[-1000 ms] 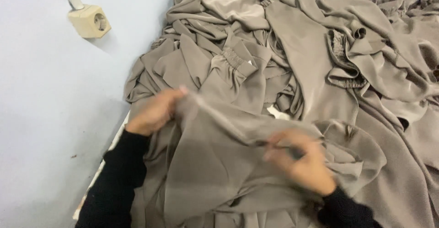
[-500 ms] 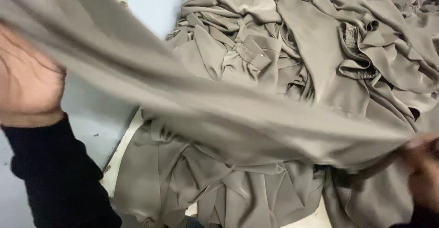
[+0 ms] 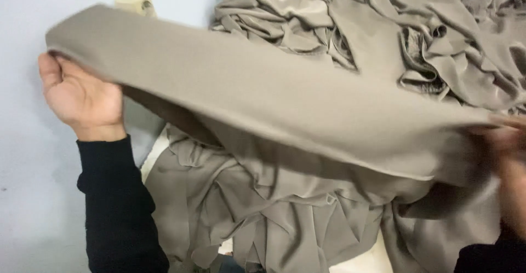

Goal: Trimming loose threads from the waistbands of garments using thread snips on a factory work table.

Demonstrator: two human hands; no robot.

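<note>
Taupe cloth piece point(image 3: 285, 95) stretched wide across the view, held up between both hands above the heap; smooth matte fabric, upper edge taut and running from upper left down to the right, lower part sagging in a dark fold under the left half. Left hand point(image 3: 82, 95), black sleeve point(image 3: 118, 207), at the cloth's left end: palm facing the camera, fingers point(image 3: 52, 70) curled loosely with tips tucked under the cloth's edge, thumb side hidden behind the fabric, so a grip on the corner but not a tight fist. Right hand point(image 3: 507, 141) at the cloth's right end, blurred and cut by the frame edge; it is in contact with the cloth, but how far the fingers close cannot be made out. Below and behind, pile of same-coloured cloth point(image 3: 383, 37), crumpled and folded, spread over a pale surface. Far left, light blue wall point(image 3: 33, 10) with a cream wall socket point(image 3: 134, 2), partly hidden by the held cloth's top edge.
</note>
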